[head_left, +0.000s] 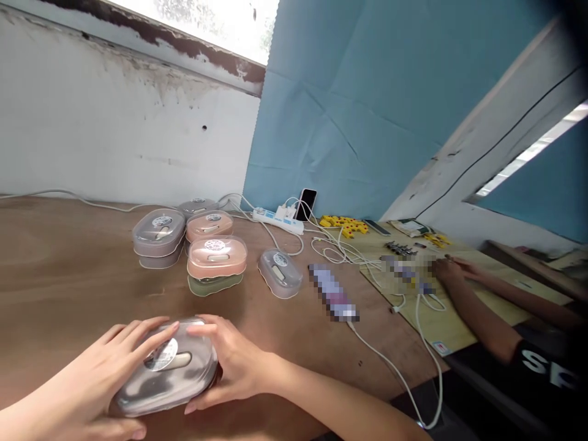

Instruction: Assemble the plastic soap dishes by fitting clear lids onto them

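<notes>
Close to me, an oval lidded box with a clear, shiny cover sits between my two hands. A round white label and a small pale oblong piece show on its top. My left hand wraps round its left side, fingers lying over the label. Gripping the right end is my right hand, with its thumb low on the side and fingers on the top edge. Beyond the hands stand similar oval boxes: a pink box on a green one, and a grey stack.
A single grey box lies to the right. A power strip, tangled white cables, and a blurred phone on a cord cover the table's right part. At far right, another person's arms reach over a yellowish board.
</notes>
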`<state>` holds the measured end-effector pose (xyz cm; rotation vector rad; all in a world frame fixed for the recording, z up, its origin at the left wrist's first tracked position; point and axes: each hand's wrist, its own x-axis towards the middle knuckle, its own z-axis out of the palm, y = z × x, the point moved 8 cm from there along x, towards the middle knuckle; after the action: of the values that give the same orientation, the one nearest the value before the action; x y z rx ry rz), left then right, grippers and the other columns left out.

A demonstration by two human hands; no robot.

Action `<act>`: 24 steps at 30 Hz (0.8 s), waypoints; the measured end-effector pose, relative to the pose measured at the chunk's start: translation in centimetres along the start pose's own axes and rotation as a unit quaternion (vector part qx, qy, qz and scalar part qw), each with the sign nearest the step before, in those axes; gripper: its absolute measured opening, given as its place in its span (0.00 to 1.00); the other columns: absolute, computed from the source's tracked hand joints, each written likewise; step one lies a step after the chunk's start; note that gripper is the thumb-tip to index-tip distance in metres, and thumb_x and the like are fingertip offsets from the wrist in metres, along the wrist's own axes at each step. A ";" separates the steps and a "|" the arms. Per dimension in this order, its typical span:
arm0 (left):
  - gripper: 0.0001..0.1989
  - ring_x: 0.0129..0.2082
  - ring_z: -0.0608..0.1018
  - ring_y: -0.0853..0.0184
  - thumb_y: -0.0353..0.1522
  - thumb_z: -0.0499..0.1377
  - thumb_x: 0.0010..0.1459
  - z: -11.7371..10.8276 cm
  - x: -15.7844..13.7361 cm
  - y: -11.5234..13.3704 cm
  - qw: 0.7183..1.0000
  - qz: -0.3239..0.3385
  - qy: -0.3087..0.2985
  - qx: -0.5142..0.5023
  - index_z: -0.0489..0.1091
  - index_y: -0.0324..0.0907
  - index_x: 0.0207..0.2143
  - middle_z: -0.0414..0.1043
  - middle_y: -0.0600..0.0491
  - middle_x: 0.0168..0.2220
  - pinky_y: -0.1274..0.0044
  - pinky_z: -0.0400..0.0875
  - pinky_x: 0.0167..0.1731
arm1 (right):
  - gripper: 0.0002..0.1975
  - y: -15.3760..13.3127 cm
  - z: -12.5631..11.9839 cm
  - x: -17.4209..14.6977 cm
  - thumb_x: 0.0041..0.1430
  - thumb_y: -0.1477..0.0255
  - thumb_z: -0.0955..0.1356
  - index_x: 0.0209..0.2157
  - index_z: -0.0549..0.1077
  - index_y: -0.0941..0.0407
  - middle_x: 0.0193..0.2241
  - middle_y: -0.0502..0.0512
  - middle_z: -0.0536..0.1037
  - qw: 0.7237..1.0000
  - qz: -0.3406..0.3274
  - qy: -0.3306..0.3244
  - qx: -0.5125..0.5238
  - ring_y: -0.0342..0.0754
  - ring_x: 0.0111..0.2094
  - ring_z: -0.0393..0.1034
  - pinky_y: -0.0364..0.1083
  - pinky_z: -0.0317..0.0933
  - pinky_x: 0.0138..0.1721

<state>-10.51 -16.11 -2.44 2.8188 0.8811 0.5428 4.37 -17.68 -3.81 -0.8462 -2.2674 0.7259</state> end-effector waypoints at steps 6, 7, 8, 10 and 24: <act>0.37 0.50 0.68 0.50 0.42 0.63 0.50 -0.6 2.0 2.6 0.999 -0.005 0.004 0.040 0.54 0.52 0.61 0.64 0.47 0.56 0.65 0.63 0.47 | 0.51 1.1 -0.4 -0.3 0.32 0.50 0.77 0.53 0.51 0.54 0.59 0.71 0.54 0.998 0.014 0.046 0.042 0.58 0.65 0.46 0.52 0.59 0.57; 0.38 0.50 0.67 0.50 0.41 0.64 0.50 -0.4 2.2 2.8 0.999 -0.002 0.005 0.050 0.55 0.51 0.61 0.64 0.47 0.56 0.64 0.63 0.48 | 0.50 1.0 -0.5 -0.4 0.32 0.50 0.77 0.52 0.51 0.54 0.58 0.71 0.55 0.998 0.002 0.058 0.033 0.58 0.65 0.48 0.52 0.60 0.57; 0.38 0.50 0.67 0.50 0.40 0.64 0.49 -0.3 2.2 2.9 0.998 -0.001 0.006 0.056 0.54 0.51 0.62 0.64 0.46 0.56 0.63 0.63 0.48 | 0.50 0.7 -0.5 -0.4 0.32 0.50 0.77 0.51 0.50 0.54 0.57 0.71 0.56 0.997 -0.016 0.066 0.022 0.57 0.64 0.49 0.52 0.59 0.57; 0.38 0.50 0.67 0.50 0.38 0.63 0.50 0.0 2.0 2.6 0.999 -0.002 0.005 0.050 0.54 0.51 0.63 0.64 0.47 0.56 0.63 0.64 0.48 | 0.51 0.1 -0.4 -0.6 0.33 0.49 0.76 0.52 0.48 0.54 0.57 0.72 0.57 0.996 -0.057 0.075 -0.003 0.58 0.64 0.50 0.54 0.58 0.59; 0.33 0.54 0.69 0.54 0.41 0.61 0.52 0.2 -0.5 -0.4 0.987 -0.066 0.054 -0.136 0.56 0.52 0.60 0.54 0.47 0.61 0.72 0.73 0.46 | 0.48 -0.7 -0.7 0.2 0.41 0.54 0.76 0.58 0.53 0.57 0.57 0.69 0.59 0.996 -0.039 0.061 0.044 0.55 0.62 0.52 0.51 0.57 0.57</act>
<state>-11.01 -16.05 -2.83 2.4868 0.9248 0.7417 4.44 -17.75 -2.84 -0.7365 -2.1304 0.7137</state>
